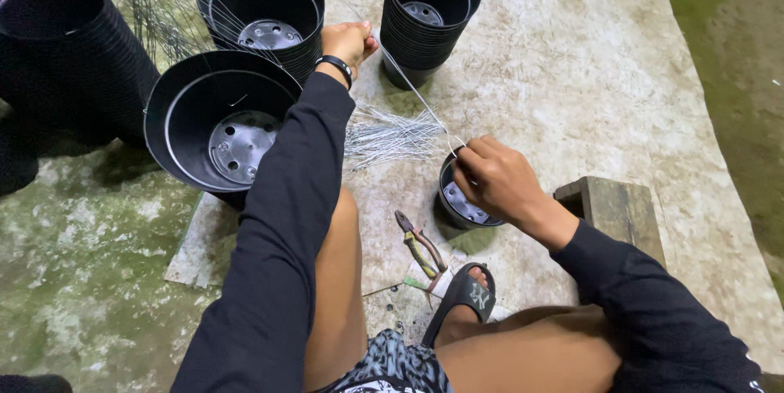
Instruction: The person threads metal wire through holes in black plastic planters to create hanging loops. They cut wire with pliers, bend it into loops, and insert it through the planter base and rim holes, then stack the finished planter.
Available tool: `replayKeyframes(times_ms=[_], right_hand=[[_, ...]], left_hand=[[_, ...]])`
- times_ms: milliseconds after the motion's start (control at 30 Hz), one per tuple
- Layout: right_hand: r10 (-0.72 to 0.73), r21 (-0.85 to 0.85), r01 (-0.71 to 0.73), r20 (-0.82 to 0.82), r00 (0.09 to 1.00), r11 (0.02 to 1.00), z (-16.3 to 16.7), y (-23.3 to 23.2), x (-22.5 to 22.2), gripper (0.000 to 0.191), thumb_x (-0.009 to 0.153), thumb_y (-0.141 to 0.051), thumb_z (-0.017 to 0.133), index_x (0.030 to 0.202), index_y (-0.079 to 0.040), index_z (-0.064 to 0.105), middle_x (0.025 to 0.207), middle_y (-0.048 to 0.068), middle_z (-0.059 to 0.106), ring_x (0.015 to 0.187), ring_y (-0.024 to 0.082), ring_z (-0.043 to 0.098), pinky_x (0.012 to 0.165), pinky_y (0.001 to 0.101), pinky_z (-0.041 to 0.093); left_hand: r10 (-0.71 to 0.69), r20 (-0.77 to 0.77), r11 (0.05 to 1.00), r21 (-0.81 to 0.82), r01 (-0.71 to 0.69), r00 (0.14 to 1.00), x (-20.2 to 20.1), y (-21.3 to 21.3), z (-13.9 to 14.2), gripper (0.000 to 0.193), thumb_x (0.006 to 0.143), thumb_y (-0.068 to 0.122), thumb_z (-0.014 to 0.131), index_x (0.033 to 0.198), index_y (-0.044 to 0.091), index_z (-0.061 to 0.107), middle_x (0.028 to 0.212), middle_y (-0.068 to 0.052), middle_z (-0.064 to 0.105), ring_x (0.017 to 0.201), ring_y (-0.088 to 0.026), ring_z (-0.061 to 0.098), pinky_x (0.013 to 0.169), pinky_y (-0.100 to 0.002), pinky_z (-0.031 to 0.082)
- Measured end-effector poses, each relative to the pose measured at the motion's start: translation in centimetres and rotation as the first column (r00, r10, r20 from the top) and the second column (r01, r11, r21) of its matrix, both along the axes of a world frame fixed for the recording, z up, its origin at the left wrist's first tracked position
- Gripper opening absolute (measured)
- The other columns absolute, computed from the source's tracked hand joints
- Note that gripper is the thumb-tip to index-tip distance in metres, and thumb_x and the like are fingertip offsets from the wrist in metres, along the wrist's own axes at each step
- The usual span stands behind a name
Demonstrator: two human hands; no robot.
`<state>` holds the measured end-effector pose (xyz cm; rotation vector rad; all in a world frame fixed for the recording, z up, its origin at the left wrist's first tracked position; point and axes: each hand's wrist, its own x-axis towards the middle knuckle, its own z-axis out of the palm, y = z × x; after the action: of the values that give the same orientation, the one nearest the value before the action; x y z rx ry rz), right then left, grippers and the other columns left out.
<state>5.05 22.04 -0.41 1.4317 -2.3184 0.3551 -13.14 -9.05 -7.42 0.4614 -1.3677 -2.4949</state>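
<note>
Plainly, everything turned on a thin steel wire [408, 87] drawn taut between the two hands, its long axis slanting from the left hand [349, 40], closed around the far end, down to the right hand [495, 179], which pinched the near end at the rim of a small black plastic pot [459, 204]. The right hand touched that pot; the left was well apart from it, stretched toward the far side of the worn concrete slab [572, 75]. Under the wire lay a loose bundle of cut wires [388, 136], pale and springy. Stacks of ribbed black pots [429, 9] with holed bases stood along the slab's far edge, with a larger stack [220, 119] at its left edge. Pliers [419, 248] with coloured grips lay near the sandalled foot [465, 299], and a wooden stool [612, 209] sat just beside the right forearm.
</note>
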Motion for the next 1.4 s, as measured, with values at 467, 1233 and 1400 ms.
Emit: replayKeyframes(times_ms=[467,1233,1400], right_hand=[[0.086,-0.353,0.298,0.761,0.643,0.887,-5.3,4.4,-1.8,0.027,0.102,-0.014,0.065,0.080,0.000,0.058,0.070,-0.002,0.047,0.067,0.006,0.043,0.057,0.0278,0.037],[0.500,-0.483,0.286,0.866,0.016,0.828,-8.2,7.8,-2.6,0.060,0.095,-0.011,0.054,0.148,-0.014,0.027,0.141,0.018,0.049,0.096,0.023,0.067,0.077,0.0337,0.054],[0.243,-0.345,0.227,0.892,0.380,0.911,-7.5,7.7,-3.6,0.058,0.102,-0.019,0.048,0.151,-0.010,0.018,0.144,0.017,0.047,0.107,0.022,0.070,0.088,0.0331,0.054]], left_hand=[[0.103,-0.127,0.993,0.078,-0.093,0.987,0.5,-1.2,1.6,0.011,0.094,0.005,0.069,0.093,-0.005,0.067,0.074,-0.007,0.065,0.063,-0.015,0.062,0.068,-0.033,0.063],[0.096,-0.564,0.987,-0.056,-0.154,0.820,1.5,0.2,3.5,0.011,0.101,0.009,0.068,0.096,0.002,0.061,0.085,-0.004,0.067,0.076,-0.012,0.067,0.082,-0.036,0.066],[-0.069,-0.636,0.936,-0.308,-0.171,0.769,3.8,2.0,4.5,0.007,0.102,0.007,0.067,0.097,0.002,0.067,0.085,-0.004,0.071,0.077,-0.011,0.070,0.076,-0.029,0.061]])
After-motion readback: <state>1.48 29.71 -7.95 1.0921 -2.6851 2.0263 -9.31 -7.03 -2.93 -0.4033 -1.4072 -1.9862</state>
